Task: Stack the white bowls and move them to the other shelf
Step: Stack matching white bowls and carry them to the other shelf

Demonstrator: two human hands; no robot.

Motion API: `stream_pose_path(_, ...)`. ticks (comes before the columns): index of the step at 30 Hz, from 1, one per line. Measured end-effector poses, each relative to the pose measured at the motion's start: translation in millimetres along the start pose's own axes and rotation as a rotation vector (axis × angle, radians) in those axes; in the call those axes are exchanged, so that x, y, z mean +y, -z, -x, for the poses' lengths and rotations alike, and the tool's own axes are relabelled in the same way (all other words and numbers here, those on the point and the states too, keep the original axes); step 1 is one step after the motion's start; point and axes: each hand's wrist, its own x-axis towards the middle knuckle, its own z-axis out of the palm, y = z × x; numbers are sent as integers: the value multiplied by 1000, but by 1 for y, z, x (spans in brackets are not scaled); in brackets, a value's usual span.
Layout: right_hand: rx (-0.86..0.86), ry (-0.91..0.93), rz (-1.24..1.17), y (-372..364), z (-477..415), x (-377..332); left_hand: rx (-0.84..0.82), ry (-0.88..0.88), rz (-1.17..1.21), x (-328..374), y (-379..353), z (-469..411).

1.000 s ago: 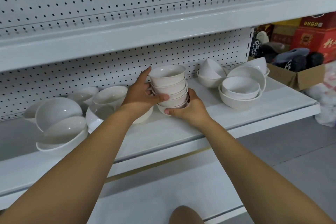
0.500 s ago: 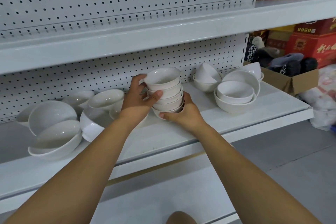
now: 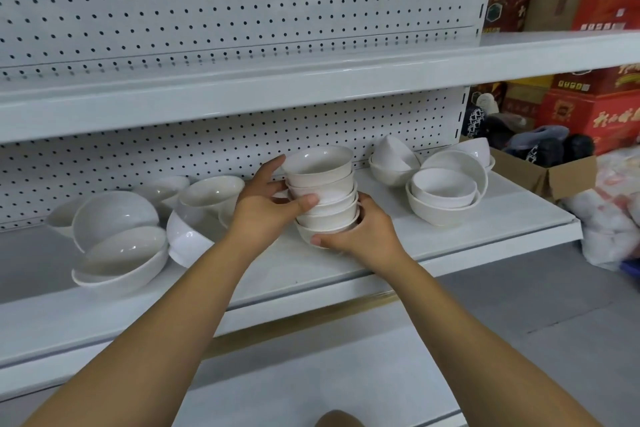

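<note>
A stack of several small white bowls (image 3: 322, 191) stands on the middle shelf (image 3: 381, 263), near its centre. My left hand (image 3: 266, 208) grips the stack from the left, thumb across the front and fingers behind. My right hand (image 3: 360, 236) cups the bottom bowl from the right and below. More white bowls lie loose on the left (image 3: 117, 239), some tipped on their sides. Another group of nested bowls (image 3: 446, 194) sits at the right end of the shelf.
An upper shelf (image 3: 311, 87) runs just above the bowls, with pegboard behind. A lower shelf (image 3: 311, 385) lies below. A cardboard box of shoes (image 3: 547, 163) and red cartons (image 3: 602, 114) stand to the right, beside white bags on the floor.
Both hands stay on the stack. My left thumb has closed across the front of the bowls. The view has shifted slightly left and down.
</note>
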Motion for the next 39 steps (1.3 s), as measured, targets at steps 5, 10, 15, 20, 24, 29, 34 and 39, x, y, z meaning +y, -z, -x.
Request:
stream_pose_path(5, 66, 6, -77, 14, 47, -18, -11, -102, 77, 18, -8, 40)
stream_pose_path(10, 123, 11, -102, 34, 119, -38, -85, -151, 139, 36, -11, 95)
stream_pose_path(15, 153, -1, -120, 43, 182, -43, -164, -160, 244, 43, -19, 146)
stream_pose_path(20, 152, -27, -95, 60, 218, -42, -248, -135, 330, 40, -34, 176)
stream_pose_path(24, 195, -45, -64, 69, 228, -26, -267, -131, 355, 37, -51, 184)
stream_pose_path(29, 289, -65, -45, 84, 215, -1, -331, -67, 459, 37, -83, 162)
stream_pose_path(34, 464, -68, -28, 106, 185, -4, -479, -61, 446, 53, -118, 105)
stream_pose_path(39, 629, -157, 1, 131, 173, -19, -611, 99, 567, 78, -146, 71)
